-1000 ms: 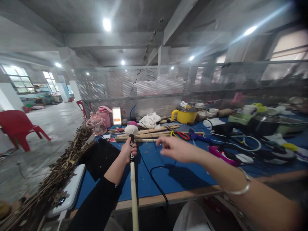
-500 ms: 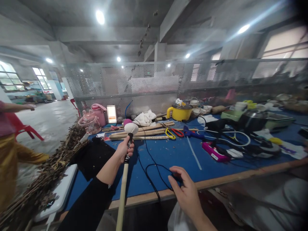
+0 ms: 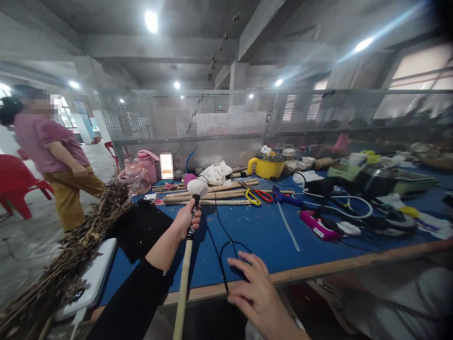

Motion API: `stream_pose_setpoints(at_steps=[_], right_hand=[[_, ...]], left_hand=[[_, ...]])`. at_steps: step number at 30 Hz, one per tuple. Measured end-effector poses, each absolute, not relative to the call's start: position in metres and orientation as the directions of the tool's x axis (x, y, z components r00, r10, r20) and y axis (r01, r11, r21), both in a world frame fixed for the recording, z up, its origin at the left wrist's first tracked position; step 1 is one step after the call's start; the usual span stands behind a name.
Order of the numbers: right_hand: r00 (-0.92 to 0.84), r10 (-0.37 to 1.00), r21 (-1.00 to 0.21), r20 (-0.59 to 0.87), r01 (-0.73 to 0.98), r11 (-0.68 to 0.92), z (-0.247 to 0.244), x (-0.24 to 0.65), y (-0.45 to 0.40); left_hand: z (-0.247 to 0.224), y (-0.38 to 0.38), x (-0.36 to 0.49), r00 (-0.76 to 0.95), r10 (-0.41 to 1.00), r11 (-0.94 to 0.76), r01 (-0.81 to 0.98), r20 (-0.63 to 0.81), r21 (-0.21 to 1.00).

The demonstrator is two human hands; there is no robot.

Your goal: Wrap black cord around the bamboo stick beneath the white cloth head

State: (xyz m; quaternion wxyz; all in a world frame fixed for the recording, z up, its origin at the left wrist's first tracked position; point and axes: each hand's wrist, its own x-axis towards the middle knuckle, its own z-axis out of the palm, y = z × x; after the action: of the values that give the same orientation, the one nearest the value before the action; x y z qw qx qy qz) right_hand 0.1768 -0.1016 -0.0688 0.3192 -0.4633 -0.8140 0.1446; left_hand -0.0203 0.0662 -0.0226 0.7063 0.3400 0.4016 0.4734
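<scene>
My left hand (image 3: 186, 219) is closed around a pale wooden stick (image 3: 183, 283) with a padded white and purple head (image 3: 197, 187). Black cord (image 3: 191, 231) is wrapped in turns round the stick below the head, with lighter gaps in the wrapping. My right hand (image 3: 255, 288) hovers over the table's front edge, its fingers spread. A loose loop of black cord (image 3: 222, 255) passes just beside those fingers; whether any fingertip touches it I cannot tell.
Several bare sticks (image 3: 212, 198), yellow-handled scissors (image 3: 253, 197), a blue glue gun (image 3: 283, 196), a yellow pot (image 3: 268, 166) and a purple power strip (image 3: 319, 226) lie on the blue table (image 3: 255, 231). Dry twigs (image 3: 81, 236) and a white power bank (image 3: 97, 278) are left. A person (image 3: 58, 151) stands beyond.
My right hand has moved left and its fingers have spread apart. My left hand still grips the stick. The person at the left has come further into view.
</scene>
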Motion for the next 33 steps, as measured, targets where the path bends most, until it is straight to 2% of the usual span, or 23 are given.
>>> stream_pose_setpoints(at_steps=[3,5,6,8,10,13,16,21,24,26,28,30,33], right_hand=[[-0.609,0.742,-0.712,0.281,0.386,0.587,-0.053,0.173,-0.119],[-0.704,0.694,-0.832,0.152,0.287,0.474,-0.039,0.176,-0.128],[-0.691,0.717,-0.863,0.096,0.301,0.406,-0.033,0.178,-0.132],[-0.534,0.845,-0.871,0.042,0.395,0.293,-0.024,0.183,-0.133],[-0.286,0.957,-0.877,0.047,0.447,0.176,-0.023,0.187,-0.129],[-0.069,0.997,-0.933,0.031,0.357,0.053,-0.036,0.189,-0.116],[-0.023,0.999,-0.980,0.037,0.194,0.040,-0.051,0.184,-0.101],[-0.049,0.997,-0.991,0.054,-0.127,0.047,-0.046,0.168,-0.060],[-0.065,0.996,-0.953,-0.055,-0.294,-0.072,-0.026,0.154,-0.022],[-0.195,0.970,-0.904,-0.142,-0.374,-0.208,-0.012,0.144,0.003],[-0.395,0.907,-0.872,-0.145,-0.383,-0.306,-0.002,0.136,0.021],[-0.496,0.859,-0.882,-0.126,-0.341,-0.326,0.006,0.133,0.031],[-0.430,0.881,-0.914,-0.197,-0.246,-0.324,0.009,0.137,0.031]], left_hand=[[-0.021,0.064,-0.019,0.219,0.945,0.314,-0.393,-0.244,0.864],[-0.021,0.063,-0.019,0.219,0.946,0.310,-0.389,-0.240,0.868],[-0.021,0.063,-0.019,0.220,0.945,0.311,-0.385,-0.241,0.869],[-0.021,0.063,-0.018,0.226,0.941,0.321,-0.372,-0.251,0.871],[-0.023,0.063,-0.017,0.235,0.936,0.334,-0.355,-0.262,0.873],[-0.024,0.062,-0.017,0.253,0.928,0.350,-0.333,-0.275,0.876],[-0.023,0.060,-0.016,0.263,0.923,0.357,-0.314,-0.281,0.880],[-0.014,0.051,-0.012,0.301,0.918,0.340,-0.260,-0.259,0.904],[-0.005,0.045,-0.004,0.303,0.936,0.228,-0.138,-0.178,0.964],[0.001,0.042,0.001,0.255,0.961,0.119,-0.047,-0.104,0.992],[0.006,0.042,0.005,0.189,0.981,0.033,0.005,-0.033,0.999],[0.007,0.043,0.006,0.139,0.990,-0.010,0.024,0.007,1.000],[0.005,0.046,0.002,0.104,0.995,-0.004,0.067,-0.003,0.998]])
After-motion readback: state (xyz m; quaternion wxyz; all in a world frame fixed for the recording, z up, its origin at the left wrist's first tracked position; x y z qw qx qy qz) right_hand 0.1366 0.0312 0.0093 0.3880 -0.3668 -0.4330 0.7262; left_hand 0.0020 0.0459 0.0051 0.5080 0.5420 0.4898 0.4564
